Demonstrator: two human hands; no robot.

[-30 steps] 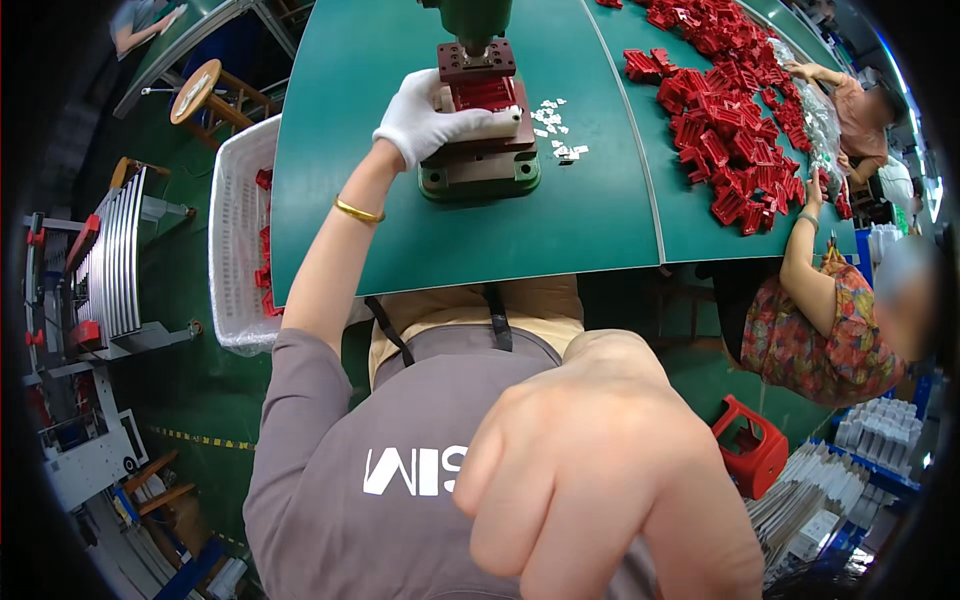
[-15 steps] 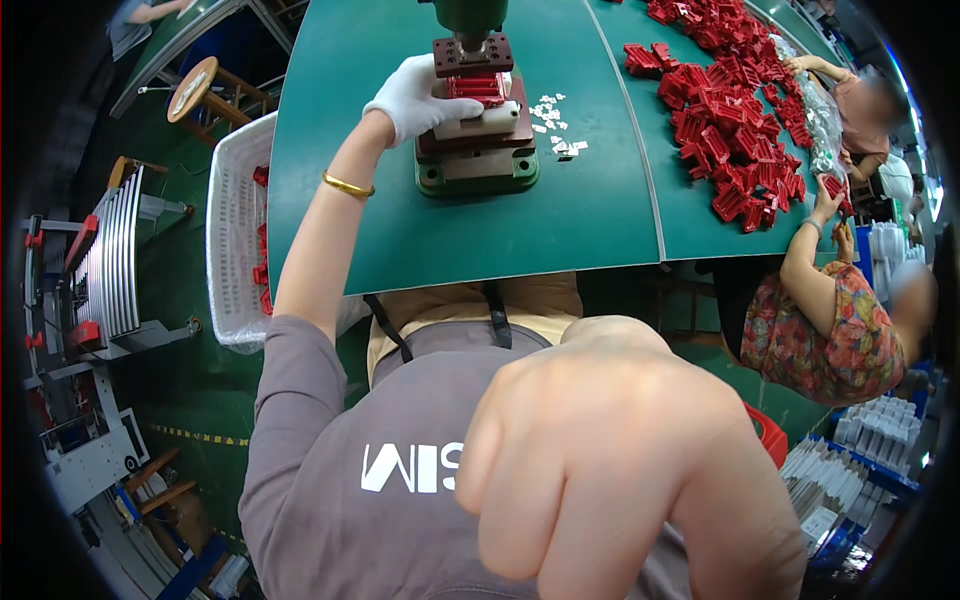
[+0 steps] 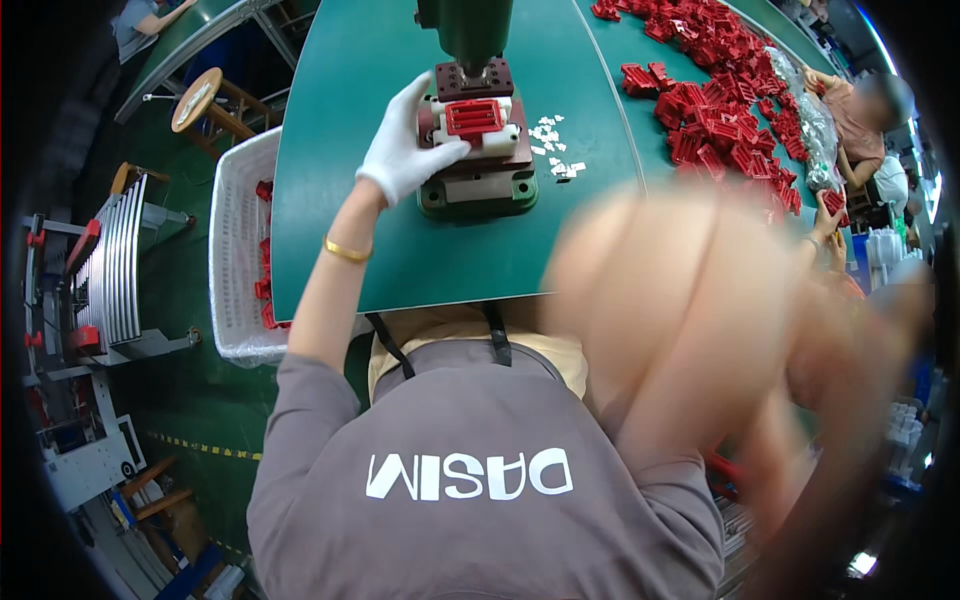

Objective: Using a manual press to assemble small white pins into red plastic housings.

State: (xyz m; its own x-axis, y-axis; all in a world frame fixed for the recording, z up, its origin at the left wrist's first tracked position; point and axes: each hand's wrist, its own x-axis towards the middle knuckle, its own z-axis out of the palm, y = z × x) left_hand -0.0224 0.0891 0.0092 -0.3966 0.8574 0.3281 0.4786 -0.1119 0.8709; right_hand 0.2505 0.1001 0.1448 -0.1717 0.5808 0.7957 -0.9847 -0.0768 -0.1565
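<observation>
My left hand (image 3: 402, 155), in a white glove, is at the press with thumb and fingers spread apart. The thumb reaches to the near left side of a white fixture (image 3: 497, 142), and the fingers point up along its left. A red slotted plastic piece (image 3: 474, 117) lies in this fixture, under the dark drilled plate (image 3: 475, 78) of the green press (image 3: 475, 30). My bare right hand (image 3: 680, 300) looms large at the right, close to the camera and smeared by motion. Its fingers cannot be made out, nor whether it holds anything.
Small white pieces (image 3: 548, 135) lie right of the press. A heap of red plastic parts (image 3: 715, 120) covers the table's right side. A white basket (image 3: 228, 250) with red parts stands left of the green table (image 3: 330, 240). A co-worker (image 3: 860, 120) sits at the far right.
My right hand has swung up and to the right from low in front of me. The left hand's fingers have spread, and more of the red piece shows. The view has shifted slightly.
</observation>
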